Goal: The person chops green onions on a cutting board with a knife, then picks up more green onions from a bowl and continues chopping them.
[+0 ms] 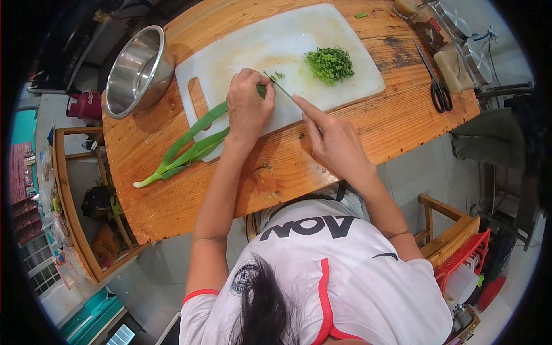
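Observation:
My left hand (250, 103) is closed around a green onion (190, 138) and presses its green end onto a white cutting board (276, 34). The white root end lies over the table's left part, beyond the board. In my right hand (333, 135) is a knife (282, 87), its blade angled toward the fingers of my left hand at the cut end. A few small green bits lie by the knife tip. Farther right on the board sits a pile of finely chopped green onion (329, 65).
A steel bowl (135, 72) stands left of the board on the wooden table (172, 201). Black-handled scissors (440, 95) lie near the right edge, beside several jars (454, 66). A green scrap (360, 15) lies behind the board.

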A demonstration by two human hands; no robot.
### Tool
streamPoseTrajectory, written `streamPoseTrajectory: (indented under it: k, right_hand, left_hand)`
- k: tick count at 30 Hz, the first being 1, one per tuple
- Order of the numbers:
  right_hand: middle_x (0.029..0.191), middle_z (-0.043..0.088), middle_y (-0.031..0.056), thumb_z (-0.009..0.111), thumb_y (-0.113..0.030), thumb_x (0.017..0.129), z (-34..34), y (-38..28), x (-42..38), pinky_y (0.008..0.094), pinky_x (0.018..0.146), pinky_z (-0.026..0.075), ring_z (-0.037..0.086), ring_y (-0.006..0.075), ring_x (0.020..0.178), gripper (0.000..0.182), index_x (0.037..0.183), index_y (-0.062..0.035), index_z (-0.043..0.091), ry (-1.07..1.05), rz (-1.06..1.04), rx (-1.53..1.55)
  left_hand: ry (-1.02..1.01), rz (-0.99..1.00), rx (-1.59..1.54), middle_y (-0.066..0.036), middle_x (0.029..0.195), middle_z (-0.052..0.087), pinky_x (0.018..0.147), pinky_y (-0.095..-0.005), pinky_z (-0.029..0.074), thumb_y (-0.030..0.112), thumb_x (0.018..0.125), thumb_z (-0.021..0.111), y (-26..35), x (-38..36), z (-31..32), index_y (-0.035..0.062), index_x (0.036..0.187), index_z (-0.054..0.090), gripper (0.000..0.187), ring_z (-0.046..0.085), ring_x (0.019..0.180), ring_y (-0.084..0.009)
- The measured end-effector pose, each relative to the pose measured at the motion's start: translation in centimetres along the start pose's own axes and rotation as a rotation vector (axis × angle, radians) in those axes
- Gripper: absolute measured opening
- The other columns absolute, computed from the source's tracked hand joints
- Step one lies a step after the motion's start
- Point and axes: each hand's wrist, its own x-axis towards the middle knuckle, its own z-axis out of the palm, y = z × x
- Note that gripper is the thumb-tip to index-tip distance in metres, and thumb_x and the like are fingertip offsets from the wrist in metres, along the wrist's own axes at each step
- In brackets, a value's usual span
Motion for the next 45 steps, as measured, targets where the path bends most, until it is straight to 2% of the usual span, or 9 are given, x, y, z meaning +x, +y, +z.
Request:
streamPoseTrajectory:
  k: [5, 8, 12, 23, 26, 32, 35, 41, 45]
  right_hand:
    - [0.069, 0.062, 0.026, 0.057, -0.008, 0.097, 0.2, 0.2, -0.1, 0.0501, 0.061, 0.049, 0.063, 0.0431, 0.063, 0.039, 0.136, -0.0031, 0.06, -0.001, -0.01, -0.053]
    - [0.069, 0.062, 0.0255, 0.057, -0.007, 0.098, -1.5, -0.4, -2.0, 0.0496, 0.061, 0.049, 0.063, 0.0422, 0.063, 0.039, 0.136, -0.0031, 0.06, -0.076, 0.076, -0.088]
    - [0.07, 0.063, 0.0254, 0.056, -0.007, 0.098, -2.6, -0.8, -2.2, 0.0495, 0.062, 0.049, 0.064, 0.0415, 0.063, 0.039, 0.136, -0.0031, 0.06, -0.053, 0.095, 0.025]
    - [0.071, 0.063, 0.0268, 0.057, -0.007, 0.097, 1.1, 0.3, 0.6, 0.0516, 0.063, 0.049, 0.063, 0.0436, 0.064, 0.04, 0.137, -0.0021, 0.059, 0.03, -0.038, -0.012]
    - [0.069, 0.062, 0.0253, 0.057, -0.006, 0.096, -0.1, 0.2, -1.3, 0.0511, 0.062, 0.05, 0.063, 0.0428, 0.063, 0.041, 0.137, -0.0025, 0.059, -0.038, 0.034, -0.084]
    - [0.07, 0.063, 0.0248, 0.057, -0.007, 0.097, -2.3, -0.9, -1.5, 0.0502, 0.062, 0.049, 0.062, 0.042, 0.063, 0.039, 0.136, -0.0031, 0.06, -0.043, 0.14, 0.015]
    - [0.07, 0.063, 0.0253, 0.057, -0.008, 0.098, -1.0, -0.4, -0.6, 0.0507, 0.062, 0.049, 0.062, 0.0426, 0.064, 0.037, 0.135, -0.0027, 0.061, 0.001, 0.018, 0.021]
    - [0.071, 0.063, 0.0259, 0.058, -0.01, 0.098, 0.7, -0.1, 0.7, 0.0522, 0.062, 0.05, 0.064, 0.0432, 0.066, 0.036, 0.134, -0.0029, 0.061, 0.009, 0.004, 0.003]
    - [0.07, 0.063, 0.0253, 0.057, -0.01, 0.099, 0.2, -0.3, -1.2, 0.0517, 0.062, 0.05, 0.065, 0.0424, 0.067, 0.037, 0.135, -0.004, 0.061, -0.015, 0.029, -0.067]
  left_hand:
    - [-0.002, 0.017, 0.027, -0.013, 0.085, 0.067, 0.075, -0.0394, 0.051, 0.003, 0.08, 0.073, 0.1, 0.1, -0.1, -0.002, 0.082, 0.071, 0.006, 0.066, 0.081, -0.0309]
    - [0.001, 0.012, 0.026, -0.014, 0.086, 0.067, 0.075, -0.0395, 0.051, 0.003, 0.081, 0.073, 0.2, 0.0, -0.2, -0.0026, 0.083, 0.071, 0.006, 0.066, 0.08, -0.031]
    - [-0.014, -0.004, 0.008, -0.014, 0.086, 0.067, 0.074, -0.0394, 0.052, 0.003, 0.081, 0.073, 0.1, 0.0, -0.2, -0.0028, 0.083, 0.071, 0.006, 0.066, 0.08, -0.0316]
    - [0.019, 0.05, 0.032, -0.013, 0.086, 0.068, 0.075, -0.0386, 0.053, 0.002, 0.08, 0.073, 0.3, -0.1, 0.0, -0.0024, 0.082, 0.07, 0.005, 0.067, 0.08, -0.0308]
    - [0.002, 0.036, 0.039, -0.013, 0.085, 0.069, 0.073, -0.0381, 0.053, 0.002, 0.08, 0.073, 0.2, 0.3, -0.3, -0.0023, 0.082, 0.071, 0.005, 0.067, 0.078, -0.0297]
    - [-0.002, 0.013, 0.004, -0.013, 0.084, 0.068, 0.071, -0.0377, 0.053, 0.003, 0.08, 0.073, 0.2, -0.1, -0.2, -0.002, 0.082, 0.071, 0.006, 0.067, 0.075, -0.0296]
    - [-0.003, 0.033, 0.029, -0.013, 0.083, 0.067, 0.071, -0.0381, 0.052, 0.003, 0.08, 0.073, 0.1, -0.1, -0.3, -0.002, 0.082, 0.07, 0.006, 0.066, 0.075, -0.0301]
    - [0.001, 0.037, 0.044, -0.013, 0.084, 0.066, 0.072, -0.0382, 0.052, 0.003, 0.08, 0.073, 0.1, -0.2, -0.3, -0.0022, 0.081, 0.07, 0.006, 0.066, 0.076, -0.0301]
    - [0.006, 0.041, 0.057, -0.013, 0.085, 0.067, 0.072, -0.0379, 0.052, 0.003, 0.08, 0.074, -0.1, -0.1, -0.3, -0.0021, 0.082, 0.071, 0.006, 0.067, 0.076, -0.0295]
